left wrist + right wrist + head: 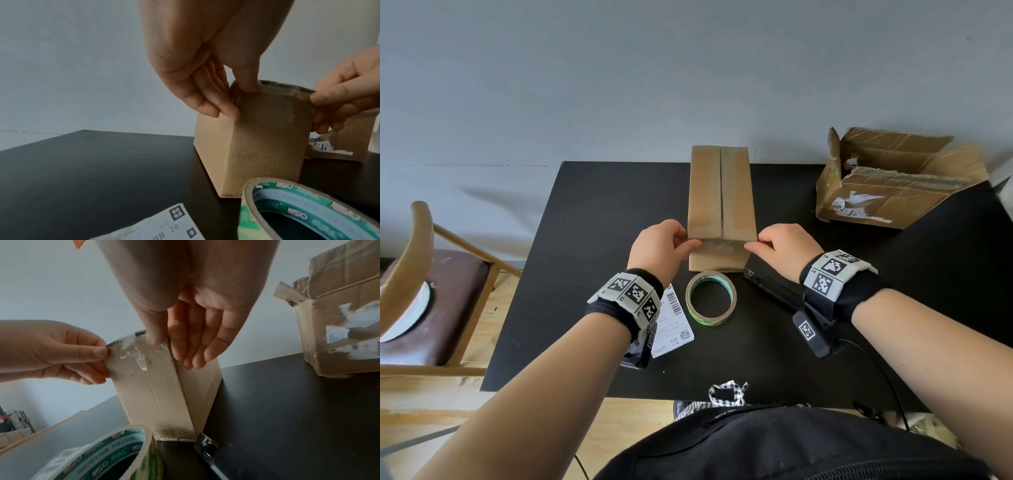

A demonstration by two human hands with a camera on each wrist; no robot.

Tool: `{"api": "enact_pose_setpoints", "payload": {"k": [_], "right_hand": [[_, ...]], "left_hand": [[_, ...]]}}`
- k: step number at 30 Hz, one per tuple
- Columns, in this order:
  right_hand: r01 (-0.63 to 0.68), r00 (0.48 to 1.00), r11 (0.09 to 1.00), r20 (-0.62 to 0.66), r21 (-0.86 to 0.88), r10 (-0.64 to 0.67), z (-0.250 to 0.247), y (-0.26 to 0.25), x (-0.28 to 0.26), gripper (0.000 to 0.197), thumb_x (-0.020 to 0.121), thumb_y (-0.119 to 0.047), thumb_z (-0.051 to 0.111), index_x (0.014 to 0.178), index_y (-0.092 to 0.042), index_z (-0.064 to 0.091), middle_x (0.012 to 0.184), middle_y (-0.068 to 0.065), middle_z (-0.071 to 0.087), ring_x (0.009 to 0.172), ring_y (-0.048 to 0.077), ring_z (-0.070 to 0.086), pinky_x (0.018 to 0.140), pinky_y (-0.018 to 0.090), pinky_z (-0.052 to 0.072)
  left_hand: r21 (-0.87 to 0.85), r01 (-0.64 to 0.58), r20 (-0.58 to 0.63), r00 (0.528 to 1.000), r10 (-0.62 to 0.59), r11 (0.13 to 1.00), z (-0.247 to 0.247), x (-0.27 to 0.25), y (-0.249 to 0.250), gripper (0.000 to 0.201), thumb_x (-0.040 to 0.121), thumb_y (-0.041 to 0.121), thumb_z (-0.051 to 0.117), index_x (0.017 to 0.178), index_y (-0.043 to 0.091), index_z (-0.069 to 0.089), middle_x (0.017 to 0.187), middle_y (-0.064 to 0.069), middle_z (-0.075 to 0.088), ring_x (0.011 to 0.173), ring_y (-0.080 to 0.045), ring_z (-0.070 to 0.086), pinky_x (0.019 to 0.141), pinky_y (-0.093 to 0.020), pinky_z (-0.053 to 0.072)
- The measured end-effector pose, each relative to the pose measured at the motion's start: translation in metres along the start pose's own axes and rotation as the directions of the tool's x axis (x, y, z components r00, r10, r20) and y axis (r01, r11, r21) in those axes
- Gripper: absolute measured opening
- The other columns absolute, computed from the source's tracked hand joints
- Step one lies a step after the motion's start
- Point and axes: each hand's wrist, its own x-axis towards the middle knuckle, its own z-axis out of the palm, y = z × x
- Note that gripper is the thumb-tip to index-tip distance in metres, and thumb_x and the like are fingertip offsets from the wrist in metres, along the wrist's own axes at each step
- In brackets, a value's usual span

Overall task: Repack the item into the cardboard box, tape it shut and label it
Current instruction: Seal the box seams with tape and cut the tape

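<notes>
A long closed cardboard box [720,192] lies on the black table [592,240], its top flaps meeting in a middle seam. A clear tape strip [131,347] runs across its near top edge. My left hand [688,240] pinches the strip's left end at the box's near left corner between thumb and forefinger. My right hand [755,241] holds the near right corner, thumb on the tape and fingers [193,356] down the box's right side. A tape roll [710,298] lies flat just in front of the box. A printed shipping label [671,322] lies partly under my left wrist.
A torn, open cardboard box [887,192] sits at the table's far right. A black tool with a metal tip [767,284] lies under my right wrist beside the box. A wooden chair [431,274] stands left of the table.
</notes>
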Motion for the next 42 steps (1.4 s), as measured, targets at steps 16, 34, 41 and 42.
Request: {"api": "enact_pose_setpoints", "payload": {"k": [16,34,41,42], "right_hand": [[0.135,0.957,0.953,-0.214,-0.273,-0.197,0.016,-0.03,0.013,0.063,0.09,-0.042,0.054,0.141,-0.011,0.035,0.153,0.009,0.023,0.143,0.023,0.018,0.111,0.035,0.027],[0.325,0.942,0.883,0.03,-0.338,-0.335,0.014,0.0,0.018,0.067,0.098,-0.029,0.041,0.15,-0.015,0.001,0.159,0.002,-0.007,0.146,0.015,-0.006,0.116,0.028,0.013],[0.324,0.945,0.885,0.064,-0.333,-0.322,0.011,-0.002,0.019,0.066,0.098,-0.022,0.043,0.15,-0.016,0.002,0.159,0.002,-0.006,0.146,0.015,-0.007,0.116,0.027,0.01],[0.327,0.944,0.891,0.063,-0.315,-0.324,0.01,-0.003,0.019,0.066,0.097,-0.02,0.045,0.15,-0.016,0.005,0.159,0.001,-0.003,0.146,0.015,-0.005,0.116,0.026,0.009]], "left_hand": [[0.301,-0.278,0.081,0.961,0.266,0.912,0.003,-0.003,0.015,0.054,0.095,0.034,0.05,0.146,0.026,0.032,0.155,0.008,0.024,0.139,-0.018,0.029,0.105,-0.033,0.034],[0.385,-0.427,0.199,0.904,0.378,0.818,-0.01,0.005,-0.002,0.053,0.1,0.03,0.041,0.148,0.031,0.021,0.158,0.009,0.013,0.142,-0.015,0.024,0.109,-0.026,0.025],[0.365,-0.462,0.216,0.886,0.409,0.808,-0.012,0.007,-0.005,0.051,0.101,0.024,0.04,0.148,0.03,0.022,0.158,0.007,0.014,0.143,-0.015,0.022,0.111,-0.025,0.022],[0.364,-0.469,0.223,0.883,0.413,0.805,-0.013,0.008,-0.006,0.05,0.1,0.025,0.041,0.148,0.03,0.024,0.157,0.007,0.016,0.144,-0.015,0.021,0.112,-0.025,0.02]]}}
